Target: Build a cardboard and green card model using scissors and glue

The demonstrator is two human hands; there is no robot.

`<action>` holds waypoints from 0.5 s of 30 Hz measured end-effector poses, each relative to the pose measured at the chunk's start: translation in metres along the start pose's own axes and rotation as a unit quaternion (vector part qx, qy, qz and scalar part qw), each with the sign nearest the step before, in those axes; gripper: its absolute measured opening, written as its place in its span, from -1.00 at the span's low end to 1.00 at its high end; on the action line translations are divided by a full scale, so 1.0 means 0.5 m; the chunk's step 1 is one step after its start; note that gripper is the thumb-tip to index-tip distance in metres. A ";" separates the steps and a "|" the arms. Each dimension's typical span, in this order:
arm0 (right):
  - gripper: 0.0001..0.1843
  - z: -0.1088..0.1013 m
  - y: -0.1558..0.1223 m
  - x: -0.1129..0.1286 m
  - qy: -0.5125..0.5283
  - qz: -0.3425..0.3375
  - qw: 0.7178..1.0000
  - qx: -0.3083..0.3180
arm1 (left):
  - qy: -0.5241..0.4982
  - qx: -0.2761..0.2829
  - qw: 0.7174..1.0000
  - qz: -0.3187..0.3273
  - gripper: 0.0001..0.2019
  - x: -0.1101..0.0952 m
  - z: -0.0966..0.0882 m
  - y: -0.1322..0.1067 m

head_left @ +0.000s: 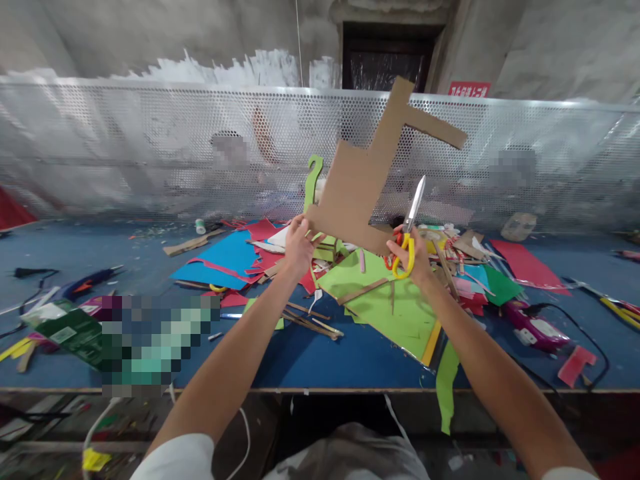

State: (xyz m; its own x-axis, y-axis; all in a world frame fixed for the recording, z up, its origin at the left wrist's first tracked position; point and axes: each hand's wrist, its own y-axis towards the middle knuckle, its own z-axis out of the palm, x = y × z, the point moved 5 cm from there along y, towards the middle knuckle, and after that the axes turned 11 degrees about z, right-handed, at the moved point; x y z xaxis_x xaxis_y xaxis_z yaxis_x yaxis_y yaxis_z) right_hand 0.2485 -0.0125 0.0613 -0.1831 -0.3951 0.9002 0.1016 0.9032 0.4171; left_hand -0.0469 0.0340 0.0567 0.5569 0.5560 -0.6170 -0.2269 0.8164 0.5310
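Raised above the worktable is a cut piece of brown cardboard (353,183), with a wide body and a long arm branching at the top right. My left hand (299,248) pinches its lower left corner. At the lower right edge, my right hand (413,257) grips the cardboard and also carries yellow-handled scissors (417,203), their closed blades pointing up. Below lie green sheets (400,313), and behind the cardboard's left side a curved green strip (313,180) stands up. Some fingers of my right hand are hidden by the scissor handles.
Blue sheets (225,260), red sheets (525,263) and cardboard strips litter the blue table (310,367). A purple tool (535,327) with a black cord lies right, near pliers (620,310). A green box (65,333) sits left. A perforated metal screen (175,147) stands behind.
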 end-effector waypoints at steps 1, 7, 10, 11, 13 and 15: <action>-0.59 -0.019 0.005 0.007 -0.023 -0.012 1.000 0.000 | -0.009 0.018 1.000 -0.019 -0.57 -0.008 -0.006 0.006; -0.59 -0.102 0.019 0.014 -0.100 -0.021 0.992 0.069 | 0.060 0.190 0.964 -0.177 -0.34 -0.007 -0.027 0.005; -0.58 -0.116 0.018 0.011 -0.119 -0.017 0.988 0.097 | 0.095 0.283 0.932 -0.207 -0.27 0.022 -0.031 -0.014; -0.58 -0.117 0.016 0.013 -0.126 -0.018 0.987 0.101 | 0.109 0.304 0.923 -0.212 -0.27 0.032 -0.033 -0.021; -0.60 -0.115 0.010 0.022 -0.142 -0.023 0.984 0.110 | 0.142 0.324 0.908 -0.225 -0.30 0.049 -0.035 -0.037; -0.61 -0.108 0.004 0.032 -0.152 -0.030 0.980 0.124 | 0.179 0.334 0.892 -0.246 -0.31 0.059 -0.033 -0.054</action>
State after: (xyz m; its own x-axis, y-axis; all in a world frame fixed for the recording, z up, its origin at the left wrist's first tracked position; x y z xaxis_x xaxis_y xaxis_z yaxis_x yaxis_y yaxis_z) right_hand 0.2987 -0.0262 0.0834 -0.4678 -0.4139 0.7809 -0.1515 0.9080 0.3905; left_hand -0.0375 0.0308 0.0145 0.1404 0.2675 -0.9533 0.5679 0.7669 0.2989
